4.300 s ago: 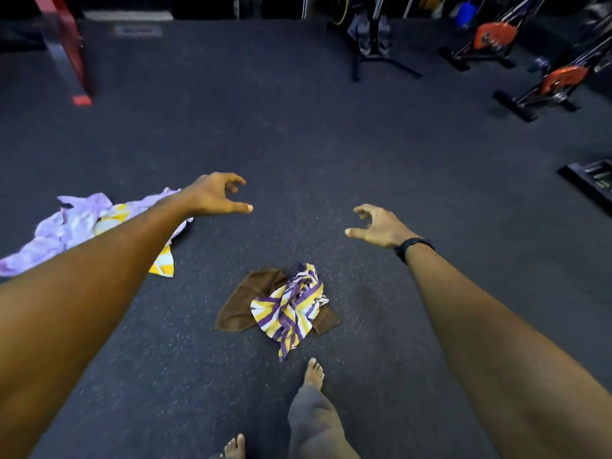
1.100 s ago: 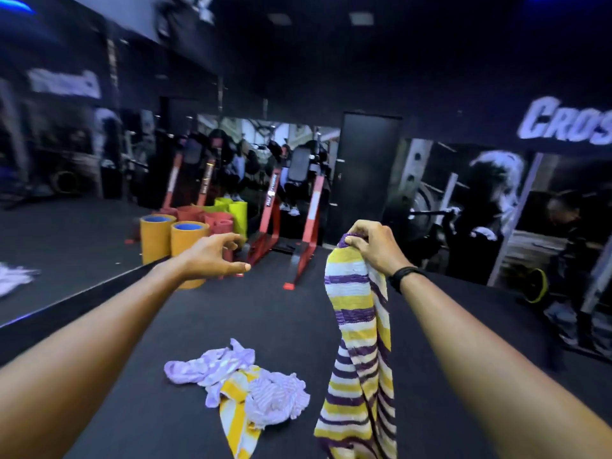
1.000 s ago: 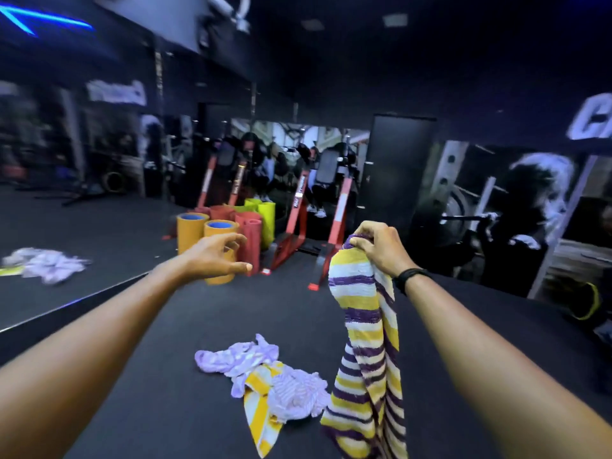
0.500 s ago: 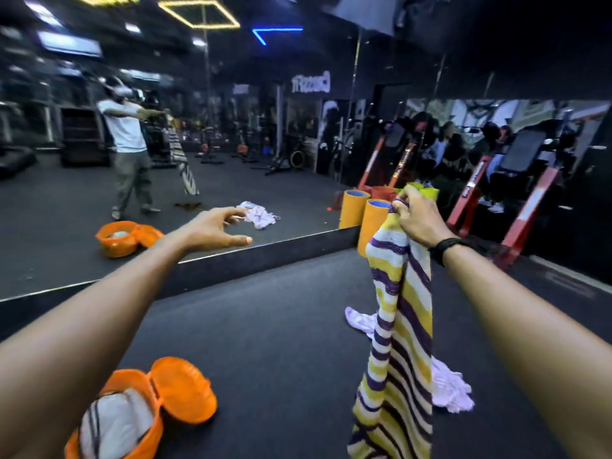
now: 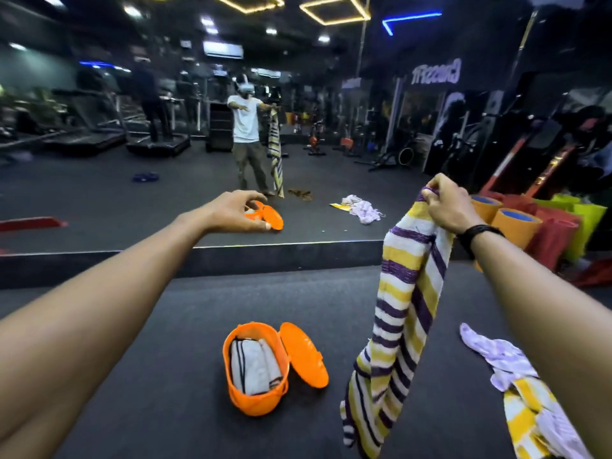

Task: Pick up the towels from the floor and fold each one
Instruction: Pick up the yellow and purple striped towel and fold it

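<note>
While the person stands facing a wall mirror, this is what the head view shows, all placed from the orange basket.

Landmark: orange basket (image 5: 256, 371) stands on the dark floor (image 5: 159, 359), open at the top, with folded white cloth (image 5: 253, 364) inside; its orange lid (image 5: 306, 354) hangs open on the right side, touching the rim.

Striped towel: purple, yellow and white striped towel (image 5: 402, 313) hangs in the air to the right of the basket, just beside the lid, long and bunched, its lower end down near the floor.

Right hand: right hand (image 5: 445, 205) is high above and to the right of the basket; its fingers are curled and pinch the top edge of the striped towel. A black band (image 5: 480, 234) is on the wrist.

Left hand: left hand (image 5: 236, 212) is stretched out high above the basket, holding nothing, fingers loosely bent and a little apart.

Other towels: a lilac and white towel (image 5: 496, 357) and a yellow and white towel (image 5: 530, 419) lie crumpled on the floor far to the right of the basket, touching each other.

Behind the basket: the mirror (image 5: 198, 144) with its low dark base; orange rolls (image 5: 513, 226) stand upright far right behind.
</note>
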